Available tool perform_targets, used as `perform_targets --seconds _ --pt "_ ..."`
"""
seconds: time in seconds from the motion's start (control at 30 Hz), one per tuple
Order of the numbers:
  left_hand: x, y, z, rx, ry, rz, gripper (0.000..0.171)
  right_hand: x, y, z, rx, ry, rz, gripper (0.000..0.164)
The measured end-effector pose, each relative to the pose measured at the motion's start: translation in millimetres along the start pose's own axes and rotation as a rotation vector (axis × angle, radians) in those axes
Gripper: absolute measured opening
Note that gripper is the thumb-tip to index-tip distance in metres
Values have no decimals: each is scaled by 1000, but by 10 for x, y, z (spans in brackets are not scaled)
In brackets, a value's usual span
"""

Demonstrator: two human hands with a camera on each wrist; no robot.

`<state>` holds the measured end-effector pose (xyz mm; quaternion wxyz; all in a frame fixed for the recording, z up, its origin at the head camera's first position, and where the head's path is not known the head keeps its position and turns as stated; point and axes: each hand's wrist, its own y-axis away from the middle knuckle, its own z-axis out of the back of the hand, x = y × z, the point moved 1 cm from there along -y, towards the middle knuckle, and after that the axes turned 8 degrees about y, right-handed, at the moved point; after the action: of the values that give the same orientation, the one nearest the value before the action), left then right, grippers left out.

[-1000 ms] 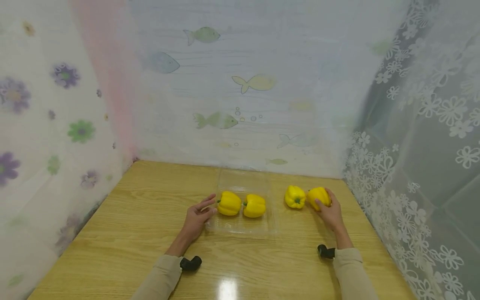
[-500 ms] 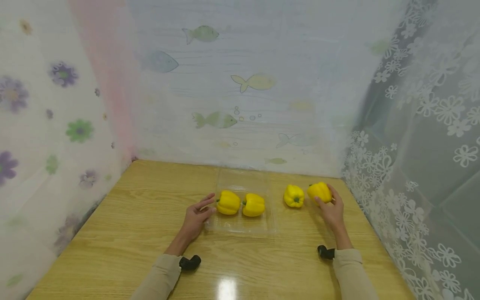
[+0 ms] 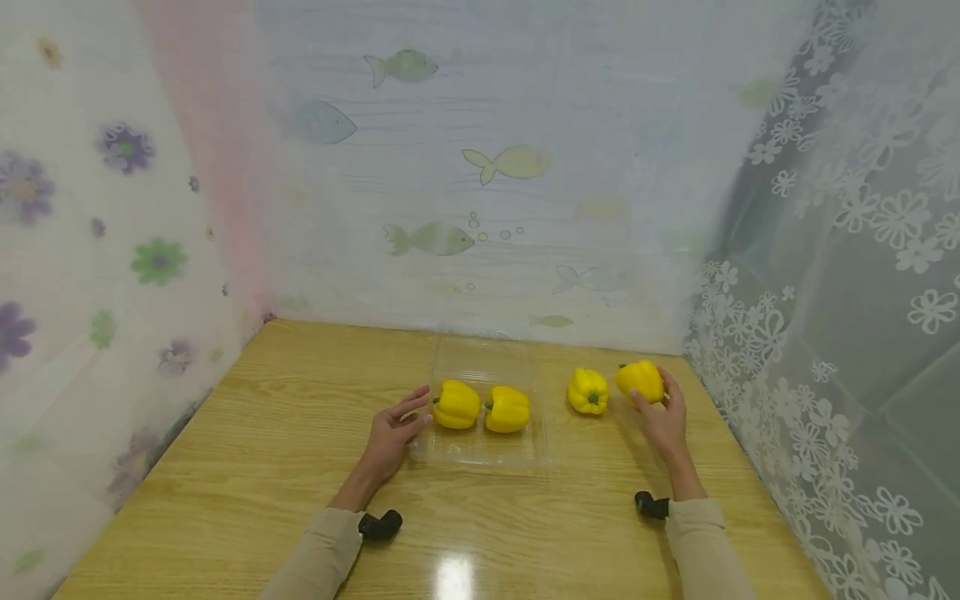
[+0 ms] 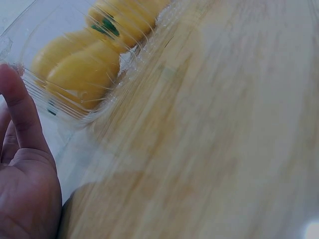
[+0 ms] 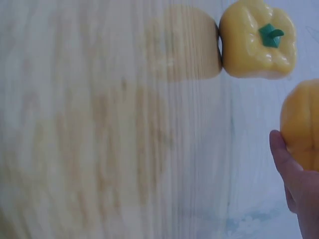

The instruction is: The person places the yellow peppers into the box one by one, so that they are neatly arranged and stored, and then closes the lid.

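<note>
A clear plastic clamshell container (image 3: 480, 457) lies with its lid back on the wooden table, holding two yellow bell peppers side by side, the left pepper (image 3: 457, 406) and the right pepper (image 3: 507, 410). At its left edge is my left hand (image 3: 392, 437), fingers extended; in the left wrist view the thumb (image 4: 25, 109) reaches the container's corner. My right hand (image 3: 663, 417) grips another yellow bell pepper (image 3: 640, 382) between thumb and fingers. Just left of that, a fourth pepper (image 3: 588, 392) rests on the table, its green stem facing me.
The wooden table (image 3: 300, 375) meets a fish-patterned curtain (image 3: 480, 167) at the back. Flowered hangings stand at the left (image 3: 150, 250) and right (image 3: 810, 333). Black angled pieces (image 3: 381, 525) sit by both sleeve cuffs.
My right hand has raised its pepper slightly and tilted it, moving it a little away from the pepper beside it. The left hand stays by the container.
</note>
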<state>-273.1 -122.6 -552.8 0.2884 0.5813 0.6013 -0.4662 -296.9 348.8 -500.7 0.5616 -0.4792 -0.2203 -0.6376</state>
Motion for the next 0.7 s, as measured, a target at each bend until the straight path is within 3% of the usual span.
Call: perform_targets --seconds 0.4,0.7 --pt "11 -2 11 27 22 8 47 78 42 -46 104 -121 47 71" --pt "-1 13 -1 9 12 5 47 107 82 -65 205 -200 118 67"
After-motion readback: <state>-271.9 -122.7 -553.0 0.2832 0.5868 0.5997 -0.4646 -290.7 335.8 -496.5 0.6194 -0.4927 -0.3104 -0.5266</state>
